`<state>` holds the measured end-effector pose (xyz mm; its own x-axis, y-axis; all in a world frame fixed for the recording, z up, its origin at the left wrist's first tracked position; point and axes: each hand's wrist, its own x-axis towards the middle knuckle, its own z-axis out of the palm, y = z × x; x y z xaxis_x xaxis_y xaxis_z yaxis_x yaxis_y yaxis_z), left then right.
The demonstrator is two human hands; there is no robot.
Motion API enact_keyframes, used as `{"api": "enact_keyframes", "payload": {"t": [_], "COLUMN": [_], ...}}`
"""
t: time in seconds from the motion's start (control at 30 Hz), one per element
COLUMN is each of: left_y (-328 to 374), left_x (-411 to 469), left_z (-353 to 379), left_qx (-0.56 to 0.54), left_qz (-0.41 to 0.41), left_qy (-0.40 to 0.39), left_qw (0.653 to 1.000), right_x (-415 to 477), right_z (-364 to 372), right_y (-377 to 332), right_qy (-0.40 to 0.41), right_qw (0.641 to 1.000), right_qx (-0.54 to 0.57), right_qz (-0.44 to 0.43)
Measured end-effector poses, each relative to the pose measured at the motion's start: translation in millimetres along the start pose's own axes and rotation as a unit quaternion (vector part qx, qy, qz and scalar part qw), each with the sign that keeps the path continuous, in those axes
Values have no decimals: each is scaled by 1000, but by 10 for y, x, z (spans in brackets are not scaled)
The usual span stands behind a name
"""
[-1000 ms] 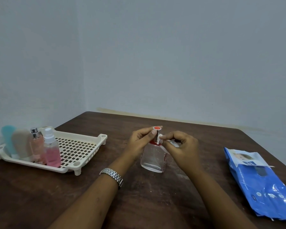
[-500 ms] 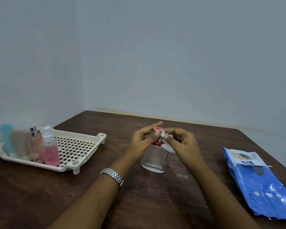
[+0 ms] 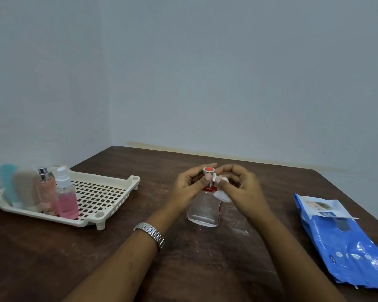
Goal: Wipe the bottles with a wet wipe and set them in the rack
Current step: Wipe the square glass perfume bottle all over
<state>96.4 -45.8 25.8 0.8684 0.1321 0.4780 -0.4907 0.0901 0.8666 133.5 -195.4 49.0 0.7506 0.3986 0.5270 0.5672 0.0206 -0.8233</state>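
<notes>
Clear bottle (image 3: 205, 211) upright near the middle of the bench (image 3: 52, 258), outside the rack. Silver cap with a red top (image 3: 209, 170) on its neck. Left hand (image 3: 189, 188) at the neck from the left side, fingers (image 3: 207, 177) curled, thumb and forefinger pinching the neck just under the cap. Right hand (image 3: 242, 188) from the other side, fingers curled close around a small white wet wipe (image 3: 222, 194), wipe pressed against the neck and shoulder of the bottle. Metal watch (image 3: 150, 233) on the left wrist.

Cream rack (image 3: 100, 192) at the left part of the bench, well apart from both hands. Four bottles upright in its left end, close together: a teal bottle (image 3: 7, 184), a beige bottle (image 3: 25, 188), a peach spray bottle (image 3: 46, 190) with a silver cap, a pink spray bottle (image 3: 67, 199) with a white top.

Blue pack of wipes (image 3: 340, 243) flat at the right side of the bench, its white flap partly lifted, near the right forearm but not touching.
</notes>
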Motion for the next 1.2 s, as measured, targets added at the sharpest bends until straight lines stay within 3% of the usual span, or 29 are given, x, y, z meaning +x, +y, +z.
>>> {"api": "enact_keyframes", "payload": {"t": [0.13,0.4,0.63,0.77,0.93,1.07,1.2], "left_y": [8,-38,-41,-37,-5,-15,-27], "left_x": [5,26,36,43,38,39,51], "left_z": [10,7,-28,-44,-41,-44,-45], "left_qx": [4,11,25,64,66,61,82], "left_qz": [9,26,35,44,38,24,35], "left_qy": [11,51,38,31,29,25,32], "left_qw": [1000,998,998,997,997,998,996], "right_x": [6,-43,-23,3,1,17,-4], "right_z": [-29,162,134,142,164,91,132], "right_y": [-96,-15,-32,-32,-80,-57,-106], "right_qy": [38,131,110,93,95,106,92], "right_qw": [997,972,920,932,979,991,960], "right_qx": [55,-110,-271,-261,-110,-43,-177], "right_qz": [-38,-162,-261,-233,-144,-68,-194]}}
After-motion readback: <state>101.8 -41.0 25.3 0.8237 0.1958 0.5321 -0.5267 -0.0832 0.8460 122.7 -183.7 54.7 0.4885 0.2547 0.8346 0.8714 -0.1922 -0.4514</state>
